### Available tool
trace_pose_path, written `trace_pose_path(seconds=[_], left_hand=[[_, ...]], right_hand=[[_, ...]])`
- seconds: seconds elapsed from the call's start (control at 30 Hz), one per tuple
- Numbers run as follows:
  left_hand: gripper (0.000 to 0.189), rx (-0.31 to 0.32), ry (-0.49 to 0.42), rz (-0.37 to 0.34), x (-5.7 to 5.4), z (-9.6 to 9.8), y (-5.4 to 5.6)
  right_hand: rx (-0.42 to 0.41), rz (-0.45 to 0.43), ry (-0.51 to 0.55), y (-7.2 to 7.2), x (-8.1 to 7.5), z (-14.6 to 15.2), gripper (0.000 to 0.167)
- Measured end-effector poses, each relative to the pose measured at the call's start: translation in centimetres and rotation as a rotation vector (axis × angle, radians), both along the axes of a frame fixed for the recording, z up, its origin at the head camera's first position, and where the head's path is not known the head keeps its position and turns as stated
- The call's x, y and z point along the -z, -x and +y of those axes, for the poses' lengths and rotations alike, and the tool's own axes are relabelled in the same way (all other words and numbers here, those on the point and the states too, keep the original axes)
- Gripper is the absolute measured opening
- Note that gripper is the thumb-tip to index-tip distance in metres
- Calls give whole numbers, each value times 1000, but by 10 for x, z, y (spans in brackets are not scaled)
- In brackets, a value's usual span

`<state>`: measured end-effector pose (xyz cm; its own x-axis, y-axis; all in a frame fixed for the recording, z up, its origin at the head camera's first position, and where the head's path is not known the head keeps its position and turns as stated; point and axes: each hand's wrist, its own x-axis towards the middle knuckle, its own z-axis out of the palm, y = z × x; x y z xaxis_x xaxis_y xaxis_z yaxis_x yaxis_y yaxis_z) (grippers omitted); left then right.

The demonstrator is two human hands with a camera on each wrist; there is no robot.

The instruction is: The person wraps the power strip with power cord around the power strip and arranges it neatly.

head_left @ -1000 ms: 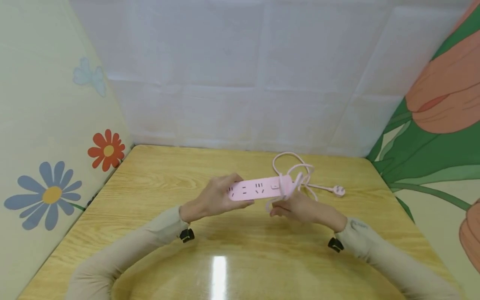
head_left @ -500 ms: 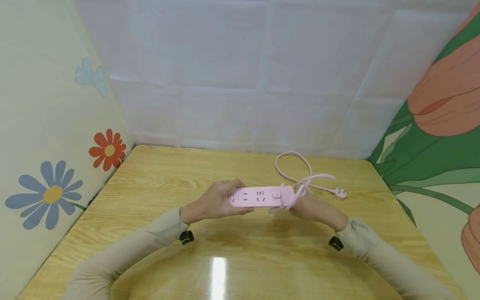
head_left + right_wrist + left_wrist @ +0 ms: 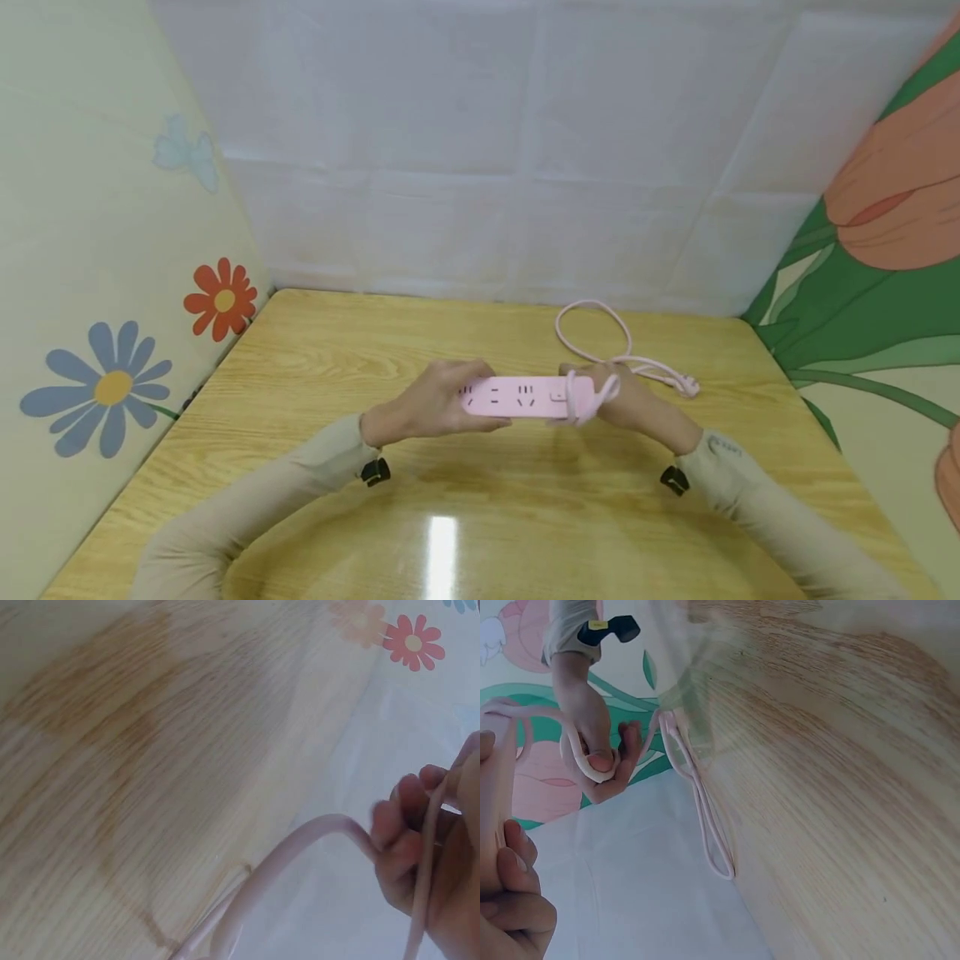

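Observation:
A pink power strip is held above the table, its socket face toward the head camera. My left hand grips its left end, thumb above and fingers below. Pink cord is wrapped around the strip's right end. Behind that end, my right hand pinches the cord between thumb and fingers, as the left wrist view shows with the held cord. In the right wrist view a length of cord runs from the curled fingers down toward the table.
The loose cord lies in a loop on the wooden table toward the back right. Its plug rests beyond the right hand. A white sheet hangs behind the table, with flower-painted walls at both sides.
My right hand has brought the cord around the strip's right end and now sits behind it. The strip has dropped slightly and levelled. The slack near the plug has shrunk.

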<state>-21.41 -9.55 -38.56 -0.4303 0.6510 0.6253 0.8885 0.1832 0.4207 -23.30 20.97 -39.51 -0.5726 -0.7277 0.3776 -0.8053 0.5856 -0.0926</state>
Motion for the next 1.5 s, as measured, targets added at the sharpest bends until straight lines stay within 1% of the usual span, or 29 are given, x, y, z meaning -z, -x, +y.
trace_pose_path(seconds=[0.07,0.13,0.2,0.3,0.37,0.43,0.53,0.6,0.67,0.73,0.83,0.87,0.93,1.03,1.07,1.17,1.27,1.33,1.43,1.5], left_hand=[[45,20,12,2,-1,0,-2],[46,31,24,9,-1,0,-3],[46,36,31,16,0,0,-3],[44,43,36,37,3,1,-1],[43,49,34,47,5,2,0],[44,54,33,54,5,3,-1],[46,50,35,58,7,5,-3],[47,49,40,56,7,5,-3],[47,46,46,53,8,5,-3],[46,45,49,50,7,4,-3],[44,62,61,51,7,5,-4],[43,69,71,58,7,5,-5],[43,87,98,76,7,7,-6],[42,106,154,96,8,9,-8],[41,106,175,98,9,9,-8],[42,101,220,68,13,9,-9],[42,82,253,25,15,8,-8],[43,72,270,6,15,7,-6],[43,49,302,3,16,6,-4],[44,39,321,6,17,6,-2]], right_hand=[[-11,-18,-17,2,-2,-1,23],[-6,-7,-31,3,-2,-1,20],[-18,-19,-37,5,-4,-1,17],[-26,-67,-51,7,-8,-1,17],[-41,-122,-46,9,-9,-1,17],[-52,-150,-35,11,-10,0,18],[-70,-142,4,14,-11,2,29],[-72,-108,32,15,-12,4,37],[-59,-51,39,17,-13,6,38],[-31,12,27,18,-13,7,30],[22,120,-18,20,-11,9,14],[39,145,-26,21,-10,10,13],[62,155,-26,21,-9,11,18],[59,100,13,21,-10,13,24],[52,68,28,21,-11,13,25],[41,-11,55,20,-14,12,24],[65,-61,70,18,-19,10,20],[75,-85,81,18,-23,11,18],[72,-103,76,17,-26,12,15],[64,-99,59,16,-27,14,15]])
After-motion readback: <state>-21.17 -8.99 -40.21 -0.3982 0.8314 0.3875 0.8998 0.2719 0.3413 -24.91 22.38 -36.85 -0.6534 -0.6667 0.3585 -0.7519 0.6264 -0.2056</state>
